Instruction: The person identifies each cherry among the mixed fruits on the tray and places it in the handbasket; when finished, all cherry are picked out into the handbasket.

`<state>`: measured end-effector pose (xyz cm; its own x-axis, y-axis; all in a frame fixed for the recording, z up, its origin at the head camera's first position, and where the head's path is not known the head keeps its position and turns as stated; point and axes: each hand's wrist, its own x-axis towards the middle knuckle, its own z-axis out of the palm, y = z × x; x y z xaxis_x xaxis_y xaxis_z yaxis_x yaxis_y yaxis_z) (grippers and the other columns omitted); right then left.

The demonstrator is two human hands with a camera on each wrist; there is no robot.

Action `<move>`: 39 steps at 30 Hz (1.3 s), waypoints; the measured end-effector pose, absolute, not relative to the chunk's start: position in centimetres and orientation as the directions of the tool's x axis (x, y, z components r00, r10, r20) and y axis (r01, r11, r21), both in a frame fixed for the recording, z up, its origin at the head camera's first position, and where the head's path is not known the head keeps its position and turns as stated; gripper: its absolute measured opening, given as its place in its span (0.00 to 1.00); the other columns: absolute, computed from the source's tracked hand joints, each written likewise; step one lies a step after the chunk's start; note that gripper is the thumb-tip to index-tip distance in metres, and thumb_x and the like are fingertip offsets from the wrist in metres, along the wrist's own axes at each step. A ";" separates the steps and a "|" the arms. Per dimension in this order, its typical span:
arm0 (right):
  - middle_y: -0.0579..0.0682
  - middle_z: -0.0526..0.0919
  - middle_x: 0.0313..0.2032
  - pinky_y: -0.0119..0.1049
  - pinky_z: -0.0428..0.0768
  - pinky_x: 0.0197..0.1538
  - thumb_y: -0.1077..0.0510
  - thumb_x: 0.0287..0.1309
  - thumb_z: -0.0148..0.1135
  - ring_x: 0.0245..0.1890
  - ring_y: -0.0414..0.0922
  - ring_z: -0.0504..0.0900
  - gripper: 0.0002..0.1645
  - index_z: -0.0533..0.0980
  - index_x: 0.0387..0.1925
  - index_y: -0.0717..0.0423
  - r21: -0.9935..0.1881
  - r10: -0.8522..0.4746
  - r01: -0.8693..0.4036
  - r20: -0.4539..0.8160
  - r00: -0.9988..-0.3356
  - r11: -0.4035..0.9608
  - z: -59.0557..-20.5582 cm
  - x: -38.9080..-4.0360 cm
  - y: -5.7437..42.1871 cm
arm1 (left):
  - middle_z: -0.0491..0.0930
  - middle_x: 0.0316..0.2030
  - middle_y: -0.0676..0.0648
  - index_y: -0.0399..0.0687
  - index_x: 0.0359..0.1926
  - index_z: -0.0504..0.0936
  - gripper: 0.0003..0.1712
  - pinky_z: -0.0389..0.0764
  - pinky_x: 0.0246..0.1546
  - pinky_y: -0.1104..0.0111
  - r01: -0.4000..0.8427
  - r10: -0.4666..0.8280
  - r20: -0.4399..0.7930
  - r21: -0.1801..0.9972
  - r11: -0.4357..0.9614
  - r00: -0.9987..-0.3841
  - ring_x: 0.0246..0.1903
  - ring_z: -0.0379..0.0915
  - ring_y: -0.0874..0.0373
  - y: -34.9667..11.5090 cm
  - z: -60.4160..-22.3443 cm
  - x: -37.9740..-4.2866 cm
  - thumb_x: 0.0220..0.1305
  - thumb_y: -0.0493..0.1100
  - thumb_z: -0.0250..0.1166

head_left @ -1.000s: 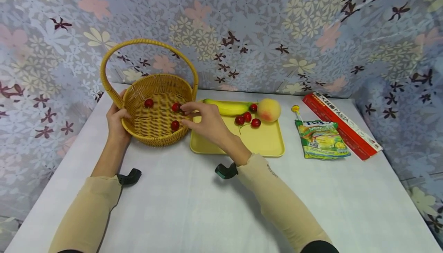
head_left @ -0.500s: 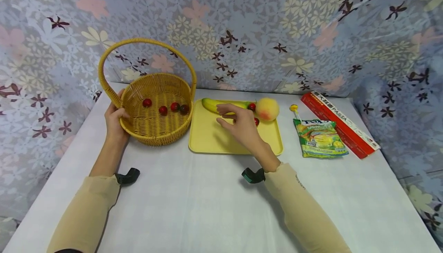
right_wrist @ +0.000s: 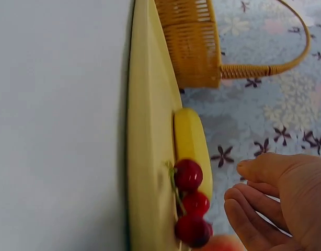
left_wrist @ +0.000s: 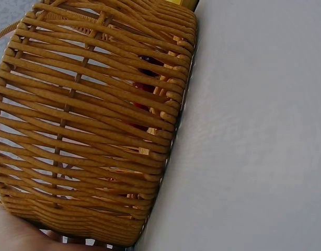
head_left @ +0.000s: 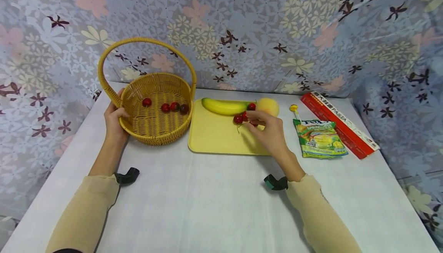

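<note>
A: How was the head view?
B: The left hand [head_left: 115, 124] gripped the basket [head_left: 157, 139] at its nine o'clock; four cherries [head_left: 165, 107] lay inside. The right hand [head_left: 270, 132], its grasp narrow and holding nothing, was at three o'clock over the tray [head_left: 214, 137]. The tray cherries [head_left: 237, 119] lay at one o'clock, near banana [head_left: 221, 107] and peach [head_left: 268, 104]
A: And the left wrist view?
B: Red showed through the basket at two o'clock. If that hand pressed too strongly, I think it could tip
A: And the right wrist view?
B: The tray cherries were at nine o'clock from the right hand, not touching it. A green stem [right_wrist: 173, 187] hung among them, so lifting one could perhaps drag another
</note>
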<state>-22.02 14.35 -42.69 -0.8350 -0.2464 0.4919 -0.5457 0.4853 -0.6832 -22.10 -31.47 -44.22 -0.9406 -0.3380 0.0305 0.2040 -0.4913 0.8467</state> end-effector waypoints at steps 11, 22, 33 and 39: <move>0.59 0.86 0.40 0.47 0.84 0.40 0.66 0.53 0.71 0.37 0.52 0.85 0.20 0.81 0.50 0.64 -0.590 -0.223 -0.486 0.462 -0.858 0.645 -43.8 -22.0 15.2 | 0.67 0.69 0.48 0.49 0.69 0.71 0.44 0.63 0.65 0.66 0.207 -0.345 0.030 0.847 -0.490 -0.938 0.67 0.59 0.53 -31.5 -44.2 -22.1 0.50 0.21 0.40; 0.57 0.84 0.43 0.43 0.83 0.39 0.64 0.53 0.71 0.33 0.48 0.84 0.22 0.80 0.51 0.63 -0.521 -0.245 -0.427 0.383 -0.891 0.739 -44.6 -22.0 15.4 | 0.66 0.70 0.49 0.51 0.69 0.70 0.45 0.58 0.70 0.64 0.184 -0.327 0.012 0.847 -0.499 -0.945 0.69 0.57 0.53 -31.4 -44.2 -22.0 0.50 0.22 0.39; 0.54 0.87 0.37 0.42 0.84 0.40 0.59 0.51 0.75 0.33 0.47 0.85 0.22 0.83 0.48 0.60 -0.587 -0.304 -0.439 0.319 -0.898 0.680 -44.8 -21.8 14.9 | 0.66 0.70 0.49 0.51 0.70 0.69 0.45 0.58 0.71 0.65 0.184 -0.328 0.008 0.842 -0.507 -0.945 0.69 0.57 0.53 -31.5 -44.1 -22.0 0.50 0.22 0.39; 0.52 0.87 0.40 0.42 0.84 0.41 0.55 0.49 0.77 0.35 0.46 0.86 0.24 0.83 0.49 0.57 -0.626 -0.308 -0.460 0.342 -0.888 0.630 -45.0 -21.3 13.9 | 0.66 0.70 0.48 0.49 0.70 0.70 0.45 0.60 0.68 0.66 0.197 -0.333 0.021 0.841 -0.504 -0.943 0.69 0.58 0.54 -31.6 -44.3 -22.1 0.50 0.21 0.39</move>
